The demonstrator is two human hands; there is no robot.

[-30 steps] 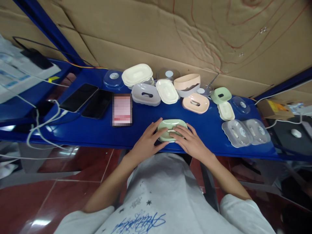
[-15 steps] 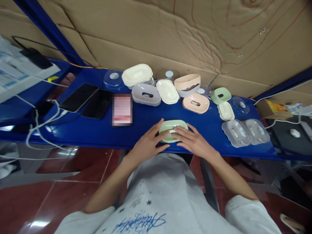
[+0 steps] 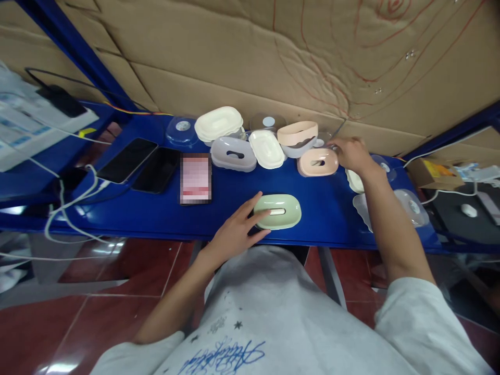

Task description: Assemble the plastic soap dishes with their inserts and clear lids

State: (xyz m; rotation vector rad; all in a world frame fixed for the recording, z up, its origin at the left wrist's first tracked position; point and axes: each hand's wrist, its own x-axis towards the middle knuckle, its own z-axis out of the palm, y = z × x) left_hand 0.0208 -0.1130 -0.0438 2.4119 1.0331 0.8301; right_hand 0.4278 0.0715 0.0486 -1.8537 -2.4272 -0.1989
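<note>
My left hand (image 3: 239, 225) rests with its fingers spread along the left side of a pale green oval container (image 3: 289, 211). Its index fingertip lies by the white strip in the slot of that container. My right hand (image 3: 351, 153) reaches to the back right, fingers closed at the right edge of a clear plastic lid (image 3: 325, 138) with a pale round sticker. Directly below those fingertips sits a peach oval container (image 3: 318, 165), also with a slot. The hand and forearm cover the other green piece and part of a cream tray (image 3: 354, 180).
Along the back stand cream lids (image 3: 219, 122), a lilac slotted container (image 3: 234, 161), a cream tray (image 3: 267, 148) and a peach band over a lilac base (image 3: 299, 136). Clear trays (image 3: 412, 208) lie at right. Phones (image 3: 127, 160) and white cables (image 3: 64, 208) lie at left.
My right hand has left the green container and reached to the back right, to the clear lid. The peach container has shifted slightly right. My left hand stays on the green container.
</note>
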